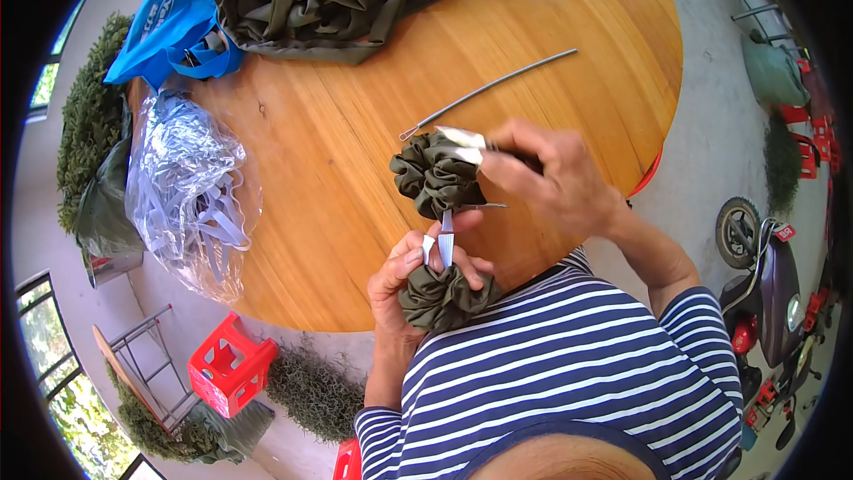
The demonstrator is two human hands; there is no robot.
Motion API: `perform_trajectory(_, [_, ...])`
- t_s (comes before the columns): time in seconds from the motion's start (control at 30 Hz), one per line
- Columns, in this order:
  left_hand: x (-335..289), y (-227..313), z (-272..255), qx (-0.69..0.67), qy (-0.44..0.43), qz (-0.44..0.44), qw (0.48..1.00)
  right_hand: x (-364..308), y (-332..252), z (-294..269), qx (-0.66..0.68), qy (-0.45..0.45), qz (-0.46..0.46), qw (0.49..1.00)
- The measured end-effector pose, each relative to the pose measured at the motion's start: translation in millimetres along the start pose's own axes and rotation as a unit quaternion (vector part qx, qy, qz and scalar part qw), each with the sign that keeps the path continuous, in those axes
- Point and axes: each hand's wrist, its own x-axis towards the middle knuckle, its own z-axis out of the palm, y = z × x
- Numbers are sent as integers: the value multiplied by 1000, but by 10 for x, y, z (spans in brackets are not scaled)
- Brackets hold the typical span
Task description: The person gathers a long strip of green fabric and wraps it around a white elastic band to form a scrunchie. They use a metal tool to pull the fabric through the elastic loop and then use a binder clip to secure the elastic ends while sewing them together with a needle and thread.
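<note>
A dark green gathered cloth (435, 173) is bunched up near the table's front edge, with a second bunch (444, 298) lower down by my striped shirt. Between the two bunches shows a pale grey elastic band (446, 244). My left hand (404, 280) is closed around the lower bunch and the band. My right hand (555, 169), blurred by motion, grips the upper bunch from its right side. White patches (462, 147) cover its fingertips; whether tape or band, I cannot tell. A thin metal piece (493, 205) pokes out under the upper bunch.
A grey rod with a wire loop (489, 93) lies beyond my hands on the wooden table (311, 178). Dark green cloth (311, 4) is heaped at the back, beside a blue bag (169, 22). A clear plastic bag of pale bands (191, 196) lies left. A red stool (231, 364) stands below.
</note>
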Motion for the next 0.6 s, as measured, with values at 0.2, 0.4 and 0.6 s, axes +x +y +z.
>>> perform_trajectory(0.2, [1,69,38,58,-23,-2,998,393,61,47,-285,220,-260,896])
perform_trajectory(0.4, [-41,49,8,126,-6,29,992,-134,-217,65,-15,-106,-113,988])
perform_trajectory(0.6, [-47,7,75,212,-9,92,973,-240,-120,239,180,-154,22,971])
